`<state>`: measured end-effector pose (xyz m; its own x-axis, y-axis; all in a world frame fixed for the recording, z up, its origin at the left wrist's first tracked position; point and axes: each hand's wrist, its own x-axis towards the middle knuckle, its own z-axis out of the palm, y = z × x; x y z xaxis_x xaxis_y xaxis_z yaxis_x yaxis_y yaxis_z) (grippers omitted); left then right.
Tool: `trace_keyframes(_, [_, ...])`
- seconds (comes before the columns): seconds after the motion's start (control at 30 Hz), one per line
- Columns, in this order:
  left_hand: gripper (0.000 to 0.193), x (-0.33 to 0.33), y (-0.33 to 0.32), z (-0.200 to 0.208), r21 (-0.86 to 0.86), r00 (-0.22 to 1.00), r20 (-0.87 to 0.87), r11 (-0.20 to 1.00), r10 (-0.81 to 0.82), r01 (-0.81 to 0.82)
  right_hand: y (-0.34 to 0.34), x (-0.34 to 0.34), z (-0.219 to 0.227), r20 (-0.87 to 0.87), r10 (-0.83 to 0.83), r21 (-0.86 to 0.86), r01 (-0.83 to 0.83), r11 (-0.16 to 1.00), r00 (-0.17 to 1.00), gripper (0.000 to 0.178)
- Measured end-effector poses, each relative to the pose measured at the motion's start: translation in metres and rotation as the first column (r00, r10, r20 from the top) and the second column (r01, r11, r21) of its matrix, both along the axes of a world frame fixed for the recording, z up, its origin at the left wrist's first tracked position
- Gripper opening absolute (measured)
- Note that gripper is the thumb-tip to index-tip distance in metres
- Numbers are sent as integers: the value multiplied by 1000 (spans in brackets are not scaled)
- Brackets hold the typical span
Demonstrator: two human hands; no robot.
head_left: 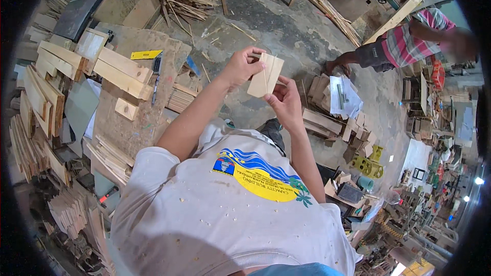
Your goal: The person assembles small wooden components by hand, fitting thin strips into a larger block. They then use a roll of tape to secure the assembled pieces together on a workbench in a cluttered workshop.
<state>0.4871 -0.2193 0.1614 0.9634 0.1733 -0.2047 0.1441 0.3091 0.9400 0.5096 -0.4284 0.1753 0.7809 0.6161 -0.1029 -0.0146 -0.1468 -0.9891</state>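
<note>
Seen from the head camera, looking down over a white shirt, the left hand (239, 66) and right hand (284, 101) together hold a small pale wooden piece (265, 75) made of flat strips, raised above a dusty concrete floor (286, 25); the left fingers clamp its upper left edge, the right fingers pinch its lower right edge. To the left, a workbench (153, 46) carries stacked wood blocks (120, 71) near its edge, while far right another person (409, 38) bends among timber, leaving open floor just beyond the hands.
</note>
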Motion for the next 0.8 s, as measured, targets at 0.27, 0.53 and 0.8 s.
trace_keyframes(0.27, [41, -11, 14, 18, -120, 1000, -4, 992, 31, -32, 5, 4, 20, 420, 223, -297, -99, 950, 880, 81])
trace_keyframes(0.53, [41, -26, 27, 21, -74, 998, 5, 995, 67, -66, 21, -4, 14, 422, 243, -297, -121, 947, 873, 79])
trace_keyframes(0.8, [45, -34, 27, 8, -34, 978, 97, 982, 186, -184, 39, -10, 7, -52, 105, 75, -101, 992, 993, 63])
